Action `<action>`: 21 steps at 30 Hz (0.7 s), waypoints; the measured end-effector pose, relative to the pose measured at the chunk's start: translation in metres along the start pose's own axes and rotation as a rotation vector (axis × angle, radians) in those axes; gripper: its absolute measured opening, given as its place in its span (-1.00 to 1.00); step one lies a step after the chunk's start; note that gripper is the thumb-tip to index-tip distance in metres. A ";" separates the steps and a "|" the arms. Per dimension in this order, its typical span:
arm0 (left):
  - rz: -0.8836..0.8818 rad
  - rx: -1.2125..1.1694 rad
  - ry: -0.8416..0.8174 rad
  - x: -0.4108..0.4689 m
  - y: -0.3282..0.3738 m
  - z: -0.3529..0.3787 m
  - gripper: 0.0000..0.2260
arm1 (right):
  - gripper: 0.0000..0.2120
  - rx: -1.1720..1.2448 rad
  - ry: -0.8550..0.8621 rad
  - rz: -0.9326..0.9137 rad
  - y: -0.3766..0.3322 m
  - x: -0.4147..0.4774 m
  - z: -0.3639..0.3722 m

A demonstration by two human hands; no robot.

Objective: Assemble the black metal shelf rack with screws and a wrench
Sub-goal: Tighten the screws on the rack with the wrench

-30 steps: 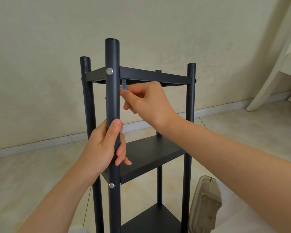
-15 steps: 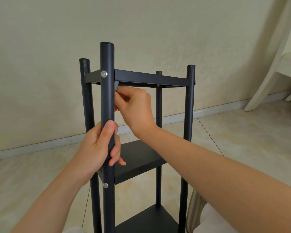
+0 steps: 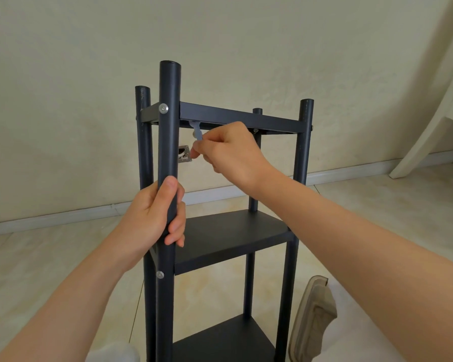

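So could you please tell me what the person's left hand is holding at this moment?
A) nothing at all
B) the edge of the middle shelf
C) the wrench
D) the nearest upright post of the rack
D: the left hand has its thumb and fingers curled round the front post, just above the middle shelf, while the right hand pinches the wrench under the top shelf.

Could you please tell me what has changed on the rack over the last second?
The right hand, pinching the wrench under the top shelf, swung its handle in toward the near post and has now swung it back out to the right. The left hand grips the same post above the middle shelf as before; the rack stands upright.
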State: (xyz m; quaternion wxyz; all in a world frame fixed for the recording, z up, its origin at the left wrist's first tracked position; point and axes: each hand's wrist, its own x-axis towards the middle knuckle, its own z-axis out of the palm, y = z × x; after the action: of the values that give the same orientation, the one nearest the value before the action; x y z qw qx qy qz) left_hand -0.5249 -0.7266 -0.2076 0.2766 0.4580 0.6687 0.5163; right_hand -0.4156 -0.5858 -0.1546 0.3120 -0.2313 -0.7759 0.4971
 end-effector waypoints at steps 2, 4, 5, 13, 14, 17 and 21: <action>-0.001 0.000 -0.006 0.000 -0.001 -0.001 -0.42 | -0.77 0.017 -0.027 -0.005 -0.004 -0.001 0.002; 0.000 0.001 -0.011 -0.001 -0.001 -0.002 -0.43 | -0.77 0.064 -0.039 -0.014 -0.007 -0.001 0.004; 0.001 0.003 -0.013 -0.001 -0.001 -0.002 -0.44 | -0.77 0.086 -0.032 -0.017 -0.007 -0.001 0.006; 0.002 0.023 -0.027 -0.004 -0.003 -0.007 -0.52 | -0.64 0.056 0.093 -0.131 -0.001 0.001 0.027; 0.001 0.030 -0.030 -0.005 -0.003 -0.008 -0.52 | -0.65 0.036 0.108 -0.157 -0.001 0.001 0.029; 0.004 0.037 -0.036 -0.006 -0.003 -0.010 -0.54 | -0.67 -0.034 0.154 -0.248 0.004 0.004 0.036; 0.005 0.045 -0.030 -0.007 -0.003 -0.012 -0.54 | -0.66 -0.084 0.244 -0.371 0.014 0.009 0.049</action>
State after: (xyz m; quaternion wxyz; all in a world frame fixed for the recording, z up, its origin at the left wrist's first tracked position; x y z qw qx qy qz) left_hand -0.5330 -0.7383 -0.2074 0.2749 0.4736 0.6746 0.4950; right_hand -0.4558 -0.6048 -0.1802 0.4798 -0.1560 -0.7817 0.3666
